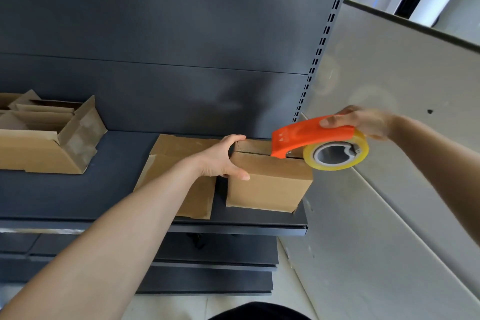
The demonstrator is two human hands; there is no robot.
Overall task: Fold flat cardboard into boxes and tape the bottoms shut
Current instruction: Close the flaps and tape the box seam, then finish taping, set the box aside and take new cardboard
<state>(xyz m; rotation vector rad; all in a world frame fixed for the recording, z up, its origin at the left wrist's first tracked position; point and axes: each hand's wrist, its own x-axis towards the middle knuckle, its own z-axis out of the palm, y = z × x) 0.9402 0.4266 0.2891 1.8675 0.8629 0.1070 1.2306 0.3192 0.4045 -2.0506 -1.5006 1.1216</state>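
Observation:
A small brown cardboard box (270, 184) stands on the dark shelf (109, 197) near its right end, closed flaps facing up. My left hand (224, 158) grips the box's left top edge, thumb on the near face. My right hand (363, 122) holds an orange tape dispenser (309, 138) with a roll of clear yellowish tape (337, 156). The dispenser's front tip touches the seam between the top flaps. Flat cardboard sheets (179, 153) lie under and behind my left hand.
Several folded open boxes (46, 143) are piled at the shelf's left end. A dark back panel rises behind the shelf, with a slotted upright (311, 73) at its right. A pale wall panel (389, 189) stands close on the right. Lower shelves (215, 262) sit below.

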